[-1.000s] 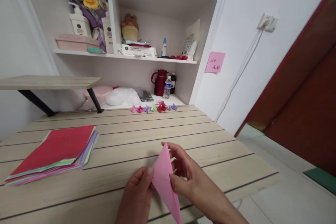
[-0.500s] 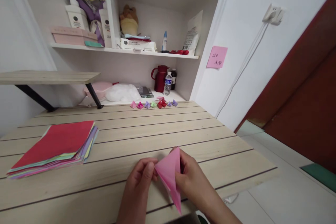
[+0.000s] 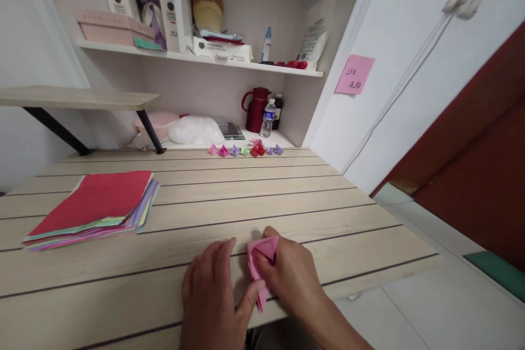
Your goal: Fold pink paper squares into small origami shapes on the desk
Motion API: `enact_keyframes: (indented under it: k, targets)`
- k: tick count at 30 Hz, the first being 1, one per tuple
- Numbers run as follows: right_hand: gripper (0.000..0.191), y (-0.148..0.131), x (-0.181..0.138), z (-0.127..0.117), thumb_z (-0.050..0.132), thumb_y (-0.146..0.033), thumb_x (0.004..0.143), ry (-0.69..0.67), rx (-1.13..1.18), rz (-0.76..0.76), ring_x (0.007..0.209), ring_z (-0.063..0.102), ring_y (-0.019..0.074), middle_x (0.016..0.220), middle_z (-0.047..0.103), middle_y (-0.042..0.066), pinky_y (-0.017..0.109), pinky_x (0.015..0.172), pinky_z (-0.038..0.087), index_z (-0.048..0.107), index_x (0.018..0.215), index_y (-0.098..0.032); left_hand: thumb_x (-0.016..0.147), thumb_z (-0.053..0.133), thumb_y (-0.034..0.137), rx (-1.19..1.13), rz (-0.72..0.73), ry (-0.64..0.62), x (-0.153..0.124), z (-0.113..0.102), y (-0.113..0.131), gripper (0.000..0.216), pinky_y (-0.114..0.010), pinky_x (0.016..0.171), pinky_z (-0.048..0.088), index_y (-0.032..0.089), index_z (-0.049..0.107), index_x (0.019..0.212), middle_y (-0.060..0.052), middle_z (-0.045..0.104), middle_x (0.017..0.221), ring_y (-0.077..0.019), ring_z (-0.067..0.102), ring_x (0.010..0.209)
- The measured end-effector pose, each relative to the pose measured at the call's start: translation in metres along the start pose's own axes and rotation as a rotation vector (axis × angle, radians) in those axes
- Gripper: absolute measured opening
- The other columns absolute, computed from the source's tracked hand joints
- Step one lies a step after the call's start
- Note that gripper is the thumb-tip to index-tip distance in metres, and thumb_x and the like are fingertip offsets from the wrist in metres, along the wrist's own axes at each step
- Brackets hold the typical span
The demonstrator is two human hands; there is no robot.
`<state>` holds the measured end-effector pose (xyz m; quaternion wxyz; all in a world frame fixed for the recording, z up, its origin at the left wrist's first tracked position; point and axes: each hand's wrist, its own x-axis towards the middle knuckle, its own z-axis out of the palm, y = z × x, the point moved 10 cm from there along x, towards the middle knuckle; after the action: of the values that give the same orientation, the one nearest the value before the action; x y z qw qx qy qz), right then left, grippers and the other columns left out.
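A partly folded sheet of pink origami paper (image 3: 255,262) is held near the front edge of the table. My right hand (image 3: 293,268) grips it from the right, with the thumb pushed inside the fold and the other fingers behind it. My left hand (image 3: 217,290) is on its left, fingers stretched forward over the table and spread apart from the thumb. The left thumb tip touches the paper's lower part; the other left fingers hold nothing.
A stack of coloured paper (image 3: 98,197), red on top, lies on the left of the wooden table (image 3: 197,191). Several small folded paper pieces (image 3: 234,150) line the back edge. Behind them stand a red jug (image 3: 257,111) and a water bottle (image 3: 268,119). A raised shelf (image 3: 82,97) covers the back left.
The pink paper has gone from a broad pointed shape to a smaller, more folded one. My left hand has released its pinch and opened flat. The camera view has shifted slightly.
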<state>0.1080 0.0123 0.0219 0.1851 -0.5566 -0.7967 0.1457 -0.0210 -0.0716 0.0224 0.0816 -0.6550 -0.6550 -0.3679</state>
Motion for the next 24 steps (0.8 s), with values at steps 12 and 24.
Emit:
enact_keyframes:
  k: [12,24]
  targets:
    - [0.011,-0.009,-0.001,0.000,0.057,-0.017,0.078,0.013,-0.070,-0.156,0.063,0.057,0.0158,0.076,0.066,-0.002,0.026,0.056,0.020,0.050,0.083,-0.023,0.082,0.048,0.012,-0.005,-0.046,0.048,0.014,-0.004,0.000,0.044,-0.051,0.095,0.044,0.025,0.050,0.124,-0.008,0.067,0.116,-0.0255,0.063,0.108]
    - [0.033,-0.012,-0.007,0.004,0.052,-0.003,0.066,-0.091,0.025,-0.292,0.079,0.058,0.0180,0.088,0.063,0.000,0.026,0.067,0.035,0.059,0.092,-0.024,0.075,0.052,0.000,0.113,-0.012,-0.136,0.007,0.009,0.007,0.053,-0.045,0.095,0.043,0.031,0.066,0.115,-0.004,0.067,0.118,-0.0247,0.059,0.111]
